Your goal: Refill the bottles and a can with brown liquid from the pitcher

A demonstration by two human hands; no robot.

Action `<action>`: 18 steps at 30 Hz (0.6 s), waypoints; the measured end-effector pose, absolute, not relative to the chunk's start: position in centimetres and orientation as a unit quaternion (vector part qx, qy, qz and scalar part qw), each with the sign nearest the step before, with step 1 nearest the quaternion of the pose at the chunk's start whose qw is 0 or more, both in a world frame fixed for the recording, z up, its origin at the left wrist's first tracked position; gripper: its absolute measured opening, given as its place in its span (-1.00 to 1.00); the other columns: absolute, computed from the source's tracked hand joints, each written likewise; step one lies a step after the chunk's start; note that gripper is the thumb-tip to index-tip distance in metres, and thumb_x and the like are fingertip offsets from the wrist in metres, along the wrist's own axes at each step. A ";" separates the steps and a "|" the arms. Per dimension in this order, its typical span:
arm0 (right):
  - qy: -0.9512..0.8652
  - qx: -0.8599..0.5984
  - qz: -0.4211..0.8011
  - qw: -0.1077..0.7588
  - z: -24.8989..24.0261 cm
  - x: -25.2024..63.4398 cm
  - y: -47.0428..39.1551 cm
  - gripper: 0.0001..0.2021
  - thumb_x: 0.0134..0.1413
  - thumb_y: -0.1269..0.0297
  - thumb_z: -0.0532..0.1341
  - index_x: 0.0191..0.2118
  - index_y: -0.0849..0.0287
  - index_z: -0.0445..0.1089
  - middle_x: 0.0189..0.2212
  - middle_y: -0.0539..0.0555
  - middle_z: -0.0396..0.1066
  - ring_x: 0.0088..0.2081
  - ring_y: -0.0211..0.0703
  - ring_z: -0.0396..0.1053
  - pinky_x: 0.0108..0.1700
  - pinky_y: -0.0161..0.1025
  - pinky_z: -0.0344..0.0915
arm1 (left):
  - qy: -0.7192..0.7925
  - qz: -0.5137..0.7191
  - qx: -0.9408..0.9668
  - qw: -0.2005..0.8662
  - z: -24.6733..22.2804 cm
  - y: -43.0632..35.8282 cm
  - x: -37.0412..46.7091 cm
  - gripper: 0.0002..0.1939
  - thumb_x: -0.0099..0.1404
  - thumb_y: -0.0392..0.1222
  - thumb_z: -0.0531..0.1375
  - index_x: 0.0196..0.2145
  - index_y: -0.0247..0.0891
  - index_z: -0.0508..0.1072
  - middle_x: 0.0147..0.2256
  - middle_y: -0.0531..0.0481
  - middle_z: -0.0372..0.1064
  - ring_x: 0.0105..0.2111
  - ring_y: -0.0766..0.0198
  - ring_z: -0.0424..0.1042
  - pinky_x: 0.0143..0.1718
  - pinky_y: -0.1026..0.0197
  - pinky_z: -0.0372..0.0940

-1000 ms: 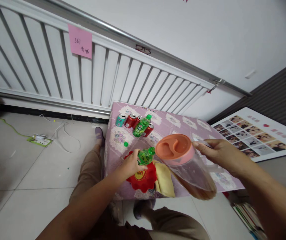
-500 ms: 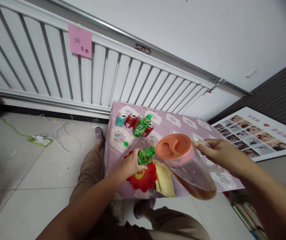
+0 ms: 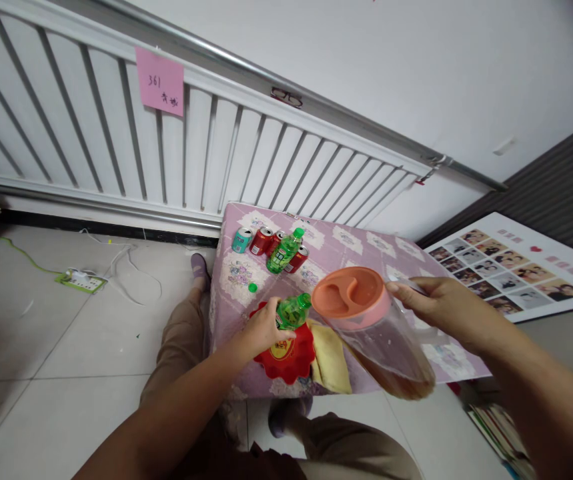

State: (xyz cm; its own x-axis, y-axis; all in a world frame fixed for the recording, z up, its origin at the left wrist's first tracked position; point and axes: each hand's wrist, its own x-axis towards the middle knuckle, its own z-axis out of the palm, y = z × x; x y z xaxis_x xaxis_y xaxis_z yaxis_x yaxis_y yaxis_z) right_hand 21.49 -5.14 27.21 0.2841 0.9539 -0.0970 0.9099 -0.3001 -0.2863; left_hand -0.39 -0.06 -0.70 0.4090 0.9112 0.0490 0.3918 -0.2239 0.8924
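My left hand [image 3: 262, 328] is wrapped round a green plastic bottle [image 3: 293, 312], which tilts to the right with its neck uncapped. Close by that neck is the orange lid of a clear pitcher [image 3: 391, 347], tipped toward the bottle; whether the two touch I cannot tell. Brown liquid shows low in the pitcher. My right hand [image 3: 433, 300] grips the pitcher's handle, mostly hidden by the fingers. Under the bottle lies a red scalloped tray [image 3: 291, 363], beside a folded yellow cloth [image 3: 331, 363]. A loose green cap [image 3: 253, 287] rests on the tablecloth.
Farther back on the flowered pink tablecloth [image 3: 361, 243] stand a second green bottle [image 3: 285, 252], a teal can [image 3: 241, 240] and several red cans [image 3: 261, 241]. A white radiator [image 3: 246, 160] runs behind the table. A photo board [image 3: 511, 267] leans at the right; a power strip [image 3: 80, 283] lies on the floor.
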 end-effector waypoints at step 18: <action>-0.580 -0.796 0.143 0.095 27.0 22.0 -5.1 -0.18 -0.34 -0.72 0.12 -0.59 0.11 0.27 -0.61 -0.10 0.02 -0.50 -0.26 -0.02 -0.45 -0.23 -0.03 | 0.443 0.316 0.709 0.449 -1.1 0.1 -0.3 -0.19 0.07 -0.20 0.53 0.16 -0.16 0.21 0.10 -0.24 0.49 0.12 -0.12 0.52 0.11 -0.07 0.41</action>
State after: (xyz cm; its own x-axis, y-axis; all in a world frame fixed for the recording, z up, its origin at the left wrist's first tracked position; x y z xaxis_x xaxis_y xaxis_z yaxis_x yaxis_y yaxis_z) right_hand 21.99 -5.09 26.99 0.2859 0.9510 -0.1182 0.8965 -0.3090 -0.3176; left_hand -0.26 0.13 -1.08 0.4074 0.9118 0.0512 0.3439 -0.2052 0.9163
